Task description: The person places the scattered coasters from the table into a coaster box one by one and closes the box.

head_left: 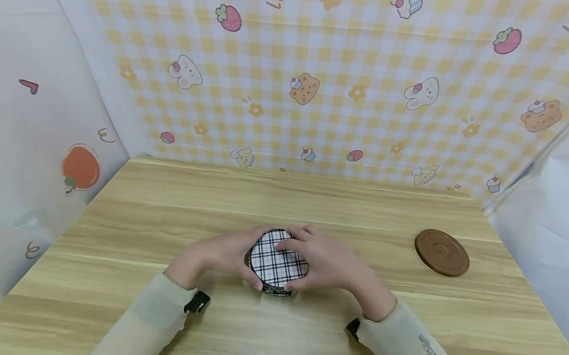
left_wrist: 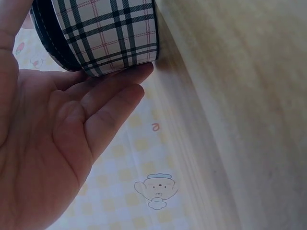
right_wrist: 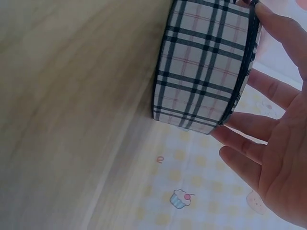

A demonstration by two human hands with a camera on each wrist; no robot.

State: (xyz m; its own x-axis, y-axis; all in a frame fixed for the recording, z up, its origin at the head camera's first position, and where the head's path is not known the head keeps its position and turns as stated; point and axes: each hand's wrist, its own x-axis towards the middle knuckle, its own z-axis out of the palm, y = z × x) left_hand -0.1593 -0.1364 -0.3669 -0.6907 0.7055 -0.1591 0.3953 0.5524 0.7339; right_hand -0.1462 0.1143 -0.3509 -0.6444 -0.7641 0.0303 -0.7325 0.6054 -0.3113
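Light wood-grain tabletop [head_left: 169,204] in front of me, planks running left to right. Round brown coaster [head_left: 442,252] lying flat on it, far right, well apart from everything else. Behind the far edge, a yellow-and-white checked backdrop [head_left: 344,122] printed with bears, bunnies, strawberries, cupcakes and flowers. On my left, a pale wall panel [head_left: 33,135] with an orange fruit sticker [head_left: 80,167] and a small red heart [head_left: 29,86]. On my right, a plain whitish panel [head_left: 550,210].
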